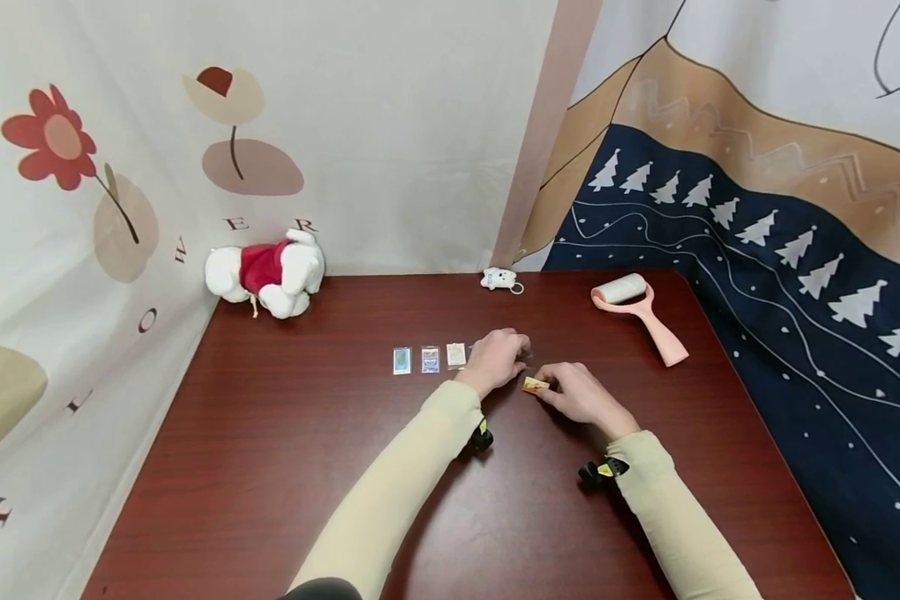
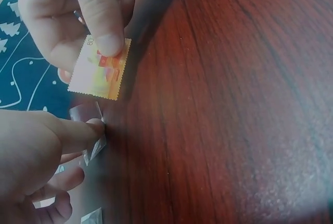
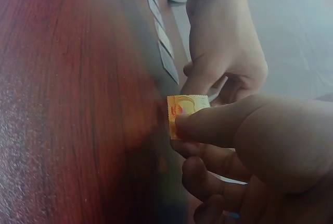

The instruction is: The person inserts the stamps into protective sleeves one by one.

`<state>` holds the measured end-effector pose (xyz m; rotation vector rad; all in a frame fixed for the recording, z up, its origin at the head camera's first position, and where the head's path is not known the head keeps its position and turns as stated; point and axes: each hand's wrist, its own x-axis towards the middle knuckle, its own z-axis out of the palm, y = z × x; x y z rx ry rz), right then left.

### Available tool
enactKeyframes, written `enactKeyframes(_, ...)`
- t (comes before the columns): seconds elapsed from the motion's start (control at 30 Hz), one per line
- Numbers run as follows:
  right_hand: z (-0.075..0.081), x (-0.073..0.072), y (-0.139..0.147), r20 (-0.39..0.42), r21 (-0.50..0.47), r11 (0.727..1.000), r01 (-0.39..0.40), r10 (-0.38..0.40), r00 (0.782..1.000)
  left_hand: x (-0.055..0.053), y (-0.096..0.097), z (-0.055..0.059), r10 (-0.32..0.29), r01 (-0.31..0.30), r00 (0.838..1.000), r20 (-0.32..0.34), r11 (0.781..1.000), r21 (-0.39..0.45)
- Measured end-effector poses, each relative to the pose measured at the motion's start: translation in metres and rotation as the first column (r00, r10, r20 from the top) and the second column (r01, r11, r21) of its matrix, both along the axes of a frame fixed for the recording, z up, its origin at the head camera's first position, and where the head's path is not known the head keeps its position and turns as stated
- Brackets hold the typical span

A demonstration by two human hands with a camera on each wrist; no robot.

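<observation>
My right hand (image 1: 581, 393) pinches a yellow-and-orange postage stamp (image 2: 100, 70) with perforated edges, the thumb lying over its face. To its left, my left hand (image 1: 497, 360) holds a small clear plastic sleeve (image 2: 92, 130) between its fingers, close to the table; part of the sleeve is hidden. Stamp and sleeve are apart in the left wrist view. Beside the left hand, sleeved stamps lie in a row: a blue-green one (image 1: 402, 361), a blue-and-white one (image 1: 431, 359) and a pale one (image 1: 456, 355). Another at the row's end is mostly covered by the left hand.
On the dark red-brown table (image 1: 270, 467), a white plush toy (image 1: 285, 279) in red lies at the back left. A small white mouse-like figure (image 1: 498, 278) is at the back edge. A pink lint roller (image 1: 648, 317) lies at the back right. Printed curtains surround the table.
</observation>
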<state>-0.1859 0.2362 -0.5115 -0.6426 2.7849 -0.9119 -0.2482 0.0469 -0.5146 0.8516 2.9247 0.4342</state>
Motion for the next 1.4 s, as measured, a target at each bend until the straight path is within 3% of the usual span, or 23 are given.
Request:
enactKeyframes(0.13, 0.0, -0.001, 0.004, 0.011, -0.041, 0.999, 0.023, -0.022, 1.0, 0.0, -0.003, 0.0, 0.003, -0.004, 1.0, 0.025, 1.0, 0.027)
enactKeyframes(0.23, 0.002, -0.001, 0.006, 0.011, -0.09, 0.995, 0.048, -0.048, 0.999, 0.0, -0.007, 0.002, -0.009, 0.004, 0.998, 0.055, 0.995, 0.095)
enactKeyframes(0.4, 0.007, -0.002, 0.007, -0.023, -0.169, 0.981, 0.091, -0.096, 0.995, 0.0, -0.016, 0.011, -0.016, 0.001, 0.997, 0.073, 0.98, 0.2)
enactKeyframes(0.67, 0.013, -0.003, 0.004, -0.082, -0.246, 0.961, 0.128, -0.152, 0.985, 0.007, -0.034, 0.024, 0.004, -0.03, 0.995, 0.099, 0.965, 0.262)
enactKeyframes(1.07, 0.023, -0.008, -0.008, -0.154, -0.27, 0.956, 0.113, -0.159, 0.975, 0.013, -0.064, 0.018, -0.075, 0.03, 0.991, 0.115, 0.936, 0.35)
enactKeyframes(1.4, 0.032, -0.012, -0.023, -0.141, -0.308, 0.946, 0.102, -0.151, 0.978, 0.02, -0.082, 0.017, 0.027, -0.08, 0.992, 0.12, 0.881, 0.467)
